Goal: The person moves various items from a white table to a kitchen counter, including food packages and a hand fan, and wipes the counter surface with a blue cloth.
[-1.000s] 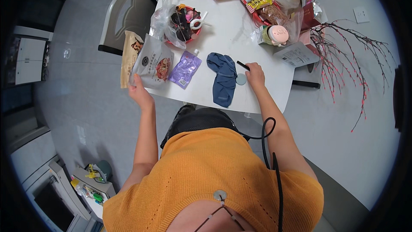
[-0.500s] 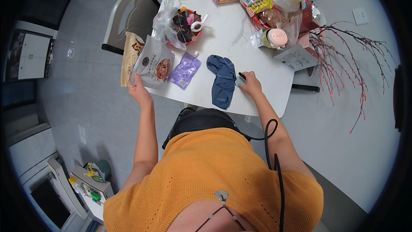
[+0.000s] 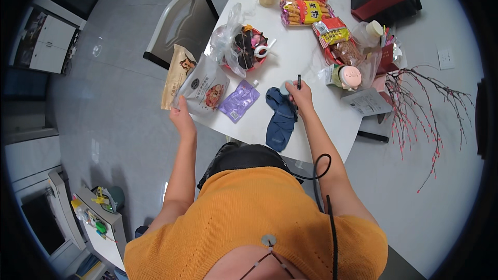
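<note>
My left hand is closed on the lower edge of a grey food pouch, thumb on top. A brown paper-look pouch stands against it on the left; whether my fingers hold that one too is hidden. My right hand is closed at the far right end of a crumpled dark blue cloth. A slim black stick-like thing pokes up from its fingers, and a pale blue-grey round thing shows beside them. Between both hands lies a purple spouted pouch.
A red basket with dark items and a white ring-shaped thing stands beyond the pouches, next to a clear plastic bag. Snack packs, a pink-lidded jar and boxes fill the table's far right. A chair stands left.
The whole view has shifted, so the table appears lower and farther right. My right hand has moved away from me along the blue cloth, with the black thing now upright. My left hand keeps its grip.
</note>
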Demonstrator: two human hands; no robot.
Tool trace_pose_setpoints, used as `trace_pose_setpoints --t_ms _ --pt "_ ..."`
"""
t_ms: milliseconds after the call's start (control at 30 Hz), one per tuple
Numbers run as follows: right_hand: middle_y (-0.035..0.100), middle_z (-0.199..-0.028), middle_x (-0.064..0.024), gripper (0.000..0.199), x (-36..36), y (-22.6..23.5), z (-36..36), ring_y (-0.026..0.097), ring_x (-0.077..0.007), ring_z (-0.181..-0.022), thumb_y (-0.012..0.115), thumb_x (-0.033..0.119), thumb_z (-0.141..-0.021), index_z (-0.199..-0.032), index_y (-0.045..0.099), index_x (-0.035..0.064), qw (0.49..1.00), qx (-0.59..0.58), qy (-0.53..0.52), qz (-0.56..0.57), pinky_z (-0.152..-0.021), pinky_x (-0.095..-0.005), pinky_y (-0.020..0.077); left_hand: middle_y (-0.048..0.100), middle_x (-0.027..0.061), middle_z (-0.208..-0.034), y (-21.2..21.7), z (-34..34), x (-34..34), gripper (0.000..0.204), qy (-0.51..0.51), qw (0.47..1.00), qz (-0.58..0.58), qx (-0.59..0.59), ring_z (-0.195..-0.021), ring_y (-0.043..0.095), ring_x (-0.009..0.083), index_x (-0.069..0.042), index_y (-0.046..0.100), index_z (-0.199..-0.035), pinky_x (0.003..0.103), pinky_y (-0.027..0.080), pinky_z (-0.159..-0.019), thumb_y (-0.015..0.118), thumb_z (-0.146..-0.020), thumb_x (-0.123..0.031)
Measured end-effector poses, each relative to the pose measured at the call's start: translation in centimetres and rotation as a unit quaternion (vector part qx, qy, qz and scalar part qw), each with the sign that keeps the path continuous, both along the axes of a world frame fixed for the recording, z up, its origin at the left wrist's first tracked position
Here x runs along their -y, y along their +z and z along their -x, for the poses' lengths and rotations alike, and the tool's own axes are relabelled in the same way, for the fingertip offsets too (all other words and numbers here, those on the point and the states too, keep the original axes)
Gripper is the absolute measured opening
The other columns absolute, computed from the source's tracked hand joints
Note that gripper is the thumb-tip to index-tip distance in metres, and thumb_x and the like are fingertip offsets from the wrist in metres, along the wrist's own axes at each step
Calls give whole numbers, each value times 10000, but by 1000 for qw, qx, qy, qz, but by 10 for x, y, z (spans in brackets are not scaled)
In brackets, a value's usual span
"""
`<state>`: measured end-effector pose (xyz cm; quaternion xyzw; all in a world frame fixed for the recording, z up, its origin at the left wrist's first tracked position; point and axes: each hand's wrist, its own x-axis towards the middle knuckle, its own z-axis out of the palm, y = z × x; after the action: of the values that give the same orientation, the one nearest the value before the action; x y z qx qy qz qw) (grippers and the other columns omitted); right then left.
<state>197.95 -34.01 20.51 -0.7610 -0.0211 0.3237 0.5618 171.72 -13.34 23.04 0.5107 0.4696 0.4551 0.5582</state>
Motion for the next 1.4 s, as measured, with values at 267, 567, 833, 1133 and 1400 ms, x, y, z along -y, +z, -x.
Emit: trace_pose_setpoints --t_ms 267,567,833,1133,1400 --pt "530 -704 12 340 -103 14 -31 456 -44 -506 687 293 -788 -963 512 60 995 -9 26 -94 -381 -179 296 624 50 -946 -3 5 0 257 -23 999 32 -9 -830 549 90 49 590 -1022 235 437 -741 550 -903 -175" --pt "542 -721 9 278 -120 6 -24 456 -46 -525 612 301 -841 -970 531 68 996 -40 -1 -77 -411 -192 319 620 49 -962 2 7 -2 266 -27 999 36 13 -836 545 88 37 589 -1033 231 432 -753 556 -903 -192" --pt "523 -762 27 229 -111 11 -36 462 -43 -610 557 274 -877 -1011 593 91 995 -61 -1 -85 -450 -171 334 623 49 -953 -2 8 -6 271 -48 998 32 15 -820 546 84 37 582 -1045 227 437 -737 555 -906 -194" --pt "559 -773 16 255 -120 -8 -44 456 -53 -589 549 244 -880 -1060 610 73 991 -54 -63 -108 -487 -190 354 618 52 -973 -4 9 -8 281 -53 998 34 19 -848 544 89 40 574 -1064 228 432 -755 556 -905 -192" --pt "588 -763 -15 244 -113 -20 -51 521 -82 -630 634 205 -833 -975 594 10 982 4 -144 -119 -548 -205 425 618 50 -968 0 7 -7 282 -55 998 27 19 -825 543 88 38 577 -1061 228 436 -742 558 -905 -196"
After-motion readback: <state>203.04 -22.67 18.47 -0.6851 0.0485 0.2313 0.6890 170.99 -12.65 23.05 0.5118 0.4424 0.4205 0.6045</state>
